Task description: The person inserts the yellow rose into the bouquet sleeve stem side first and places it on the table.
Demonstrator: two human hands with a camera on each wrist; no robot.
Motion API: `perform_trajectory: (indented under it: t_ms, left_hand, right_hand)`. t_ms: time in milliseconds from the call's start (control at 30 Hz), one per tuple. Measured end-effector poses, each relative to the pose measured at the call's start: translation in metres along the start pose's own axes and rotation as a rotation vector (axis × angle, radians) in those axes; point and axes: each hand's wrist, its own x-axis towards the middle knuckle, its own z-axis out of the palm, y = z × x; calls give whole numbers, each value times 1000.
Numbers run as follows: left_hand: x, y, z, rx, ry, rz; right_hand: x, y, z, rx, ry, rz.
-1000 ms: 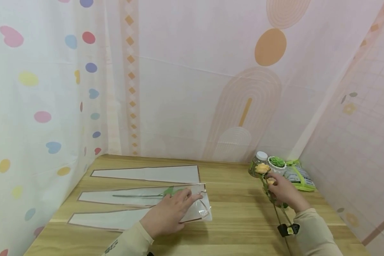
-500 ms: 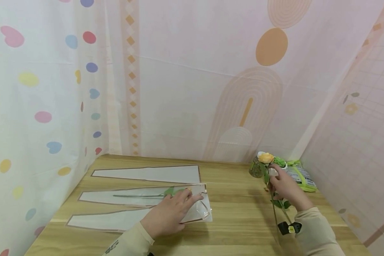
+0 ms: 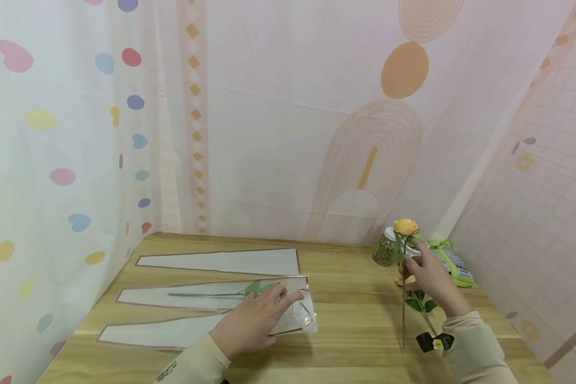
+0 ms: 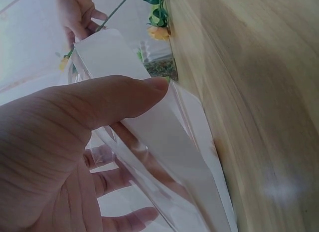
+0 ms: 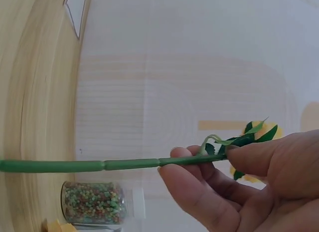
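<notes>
My right hand point(image 3: 429, 280) pinches the green stem of an artificial yellow rose point(image 3: 406, 227) just below its bloom. The rose stands upright, its stem point(image 5: 75, 165) hanging down over the table. Another yellow rose point(image 3: 409, 279) lies behind that hand, partly hidden. At the left, my left hand point(image 3: 256, 320) holds the wide end of a clear-and-white flower sleeve point(image 3: 293, 320). Its thumb point(image 4: 124, 95) lies on the near side, and its fingers show through the film. A rose with a green stem point(image 3: 206, 294) lies on the middle sleeve point(image 3: 144, 295), its bloom mostly covered by the hand.
Another flat sleeve point(image 3: 221, 260) lies farther back on the wooden table point(image 3: 350, 320). At the back right stand a jar of colored beads point(image 5: 94, 203) and a yellow-green bag point(image 3: 456, 266). A black bow-shaped piece point(image 3: 434, 342) is by the right sleeve.
My right hand has lifted one rose away from the other, and its stem has swung from slanted to upright. The left hand has stayed on the sleeves.
</notes>
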Motion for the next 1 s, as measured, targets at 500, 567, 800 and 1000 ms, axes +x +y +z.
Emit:
perform_trajectory:
  t_ms: [500,567,800,1000]
  left_hand:
    - [-2,-1,3,15,32,20]
    - [-2,0,1,21,31,18]
    - [-1,0,0,18,35,14]
    - [-1,-2,0,2,34,8]
  right_hand:
    - [0,2,1,49,222,-112]
    - [0,2,1,58,235,-115]
    - [-2,0,3,99,237,-82]
    - [-4,-1,5,138,219,-84]
